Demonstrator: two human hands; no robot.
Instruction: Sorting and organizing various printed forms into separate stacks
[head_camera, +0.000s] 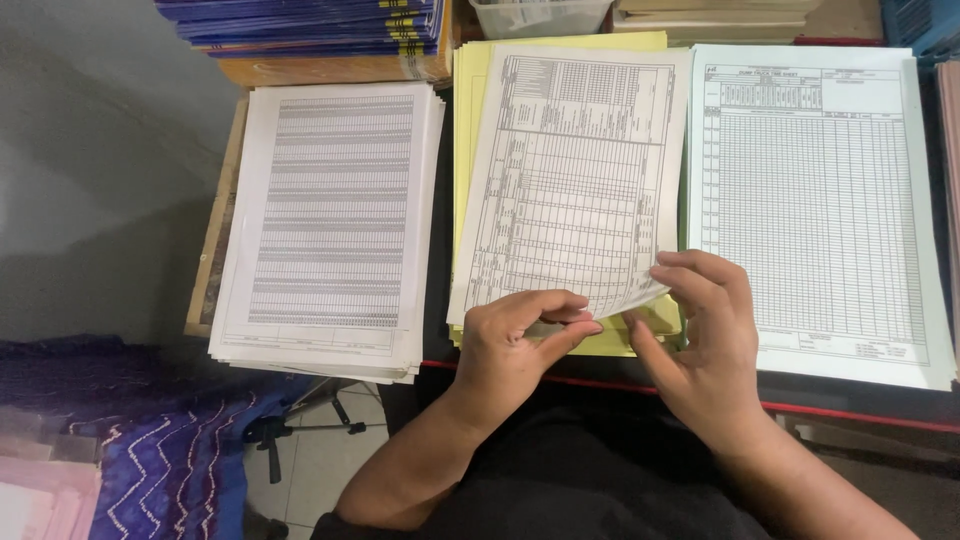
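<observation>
Both hands work at the near edge of the middle stack. The left hand (515, 345) has its fingers (560, 305) curled narrow, thumb and forefinger pinching the lower edge of the top printed sheet (575, 180). The right hand (705, 335) holds the same sheet's lower right corner: its fingers (690, 275) lie over the top of the corner and the thumb presses from beneath, so the corner curls up between them. The sheet is white, covered in a dense ruled table, and lies slightly tilted on a stack of yellow paper (470, 120) whose edges show just beyond the left fingers and beneath both hands.

Well to the left of the left fingers sits a stack of white sheets (330, 215) printed with fine rows, resting on a wooden board (215, 240). Just to the right of the right fingers lies a white gridded form (815, 215) on the dark tabletop (860, 405), which has a red front edge. Beyond the fingers, at the far side, are blue booklets (300, 22) and a clear plastic tray (540, 15).
</observation>
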